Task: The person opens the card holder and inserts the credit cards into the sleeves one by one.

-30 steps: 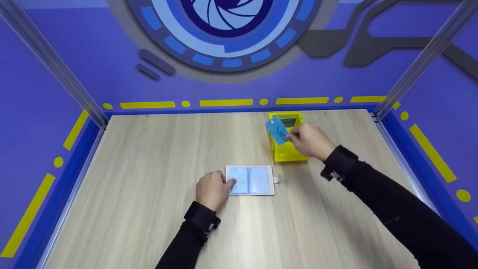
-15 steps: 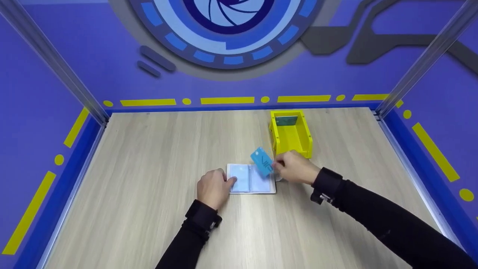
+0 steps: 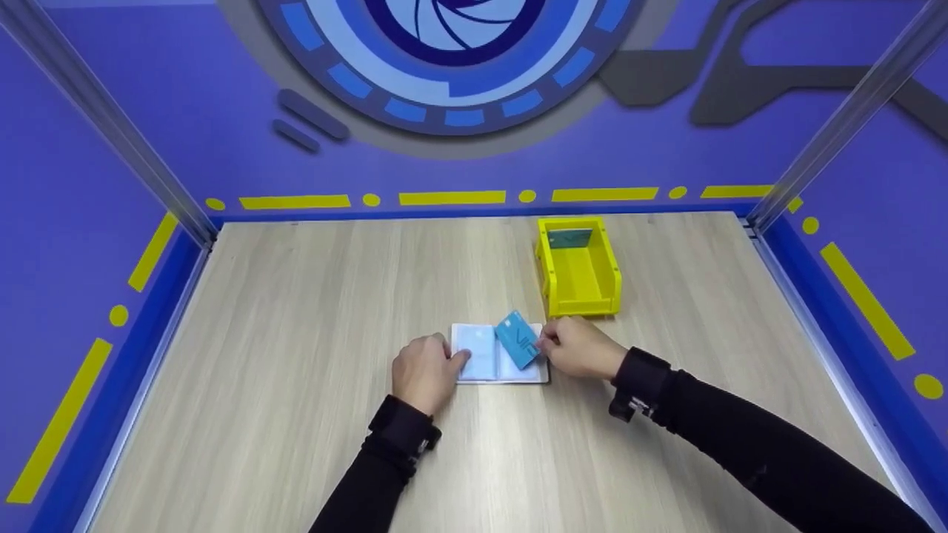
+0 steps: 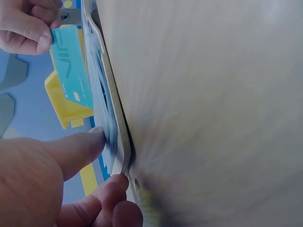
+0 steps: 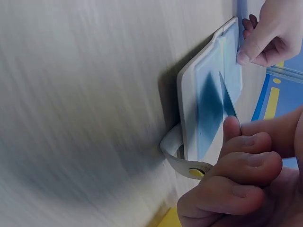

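Head view: my right grip (image 3: 581,346) pinches the blue VIP card (image 3: 517,340) by one end, tilted over the right page (image 3: 508,371) of the open card holder (image 3: 478,348) on the desk (image 3: 296,333). My left grip (image 3: 424,374) clasps the holder's left edge, thumb on top. I judge it best to square the card with the page and pinch lightly. Beyond, the yellow bin (image 3: 581,274) contains a dark card (image 3: 569,237) upright at its back wall; whether the pages hold cards, I cannot tell.
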Demonstrator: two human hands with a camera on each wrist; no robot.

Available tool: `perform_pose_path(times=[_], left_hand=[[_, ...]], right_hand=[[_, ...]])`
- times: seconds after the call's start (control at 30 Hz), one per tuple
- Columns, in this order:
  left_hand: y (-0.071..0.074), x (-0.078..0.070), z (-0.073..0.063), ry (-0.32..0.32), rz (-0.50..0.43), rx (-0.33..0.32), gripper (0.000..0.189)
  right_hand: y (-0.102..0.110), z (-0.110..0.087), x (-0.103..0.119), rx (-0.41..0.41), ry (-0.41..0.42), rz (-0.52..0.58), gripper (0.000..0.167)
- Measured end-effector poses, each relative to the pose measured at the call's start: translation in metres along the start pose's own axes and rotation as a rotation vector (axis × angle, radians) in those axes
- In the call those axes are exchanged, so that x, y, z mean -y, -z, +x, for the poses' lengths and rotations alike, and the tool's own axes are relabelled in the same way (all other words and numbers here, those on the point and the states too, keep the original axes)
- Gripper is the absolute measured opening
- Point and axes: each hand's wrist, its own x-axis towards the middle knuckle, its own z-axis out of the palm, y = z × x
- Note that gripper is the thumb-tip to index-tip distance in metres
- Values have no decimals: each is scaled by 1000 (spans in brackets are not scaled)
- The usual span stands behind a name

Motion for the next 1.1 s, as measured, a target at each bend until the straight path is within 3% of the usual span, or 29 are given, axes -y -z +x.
perform_pose_path(times=[0.27,0.73,0.9,1.1], left_hand=[[-1,2,1,-11,-1,-12,42],[1,0,1,-8,-1,-4,41],[2,0,1,1,-4,4,42],[1,0,1,-6,-5,-1,42]], right_hand=[[1,-1,0,-6,51,-23,25],[-3,5,5,47,-11,4,27],[-6,5,9,48,12,7,35],[-11,7,11,53,23,-20,30]])
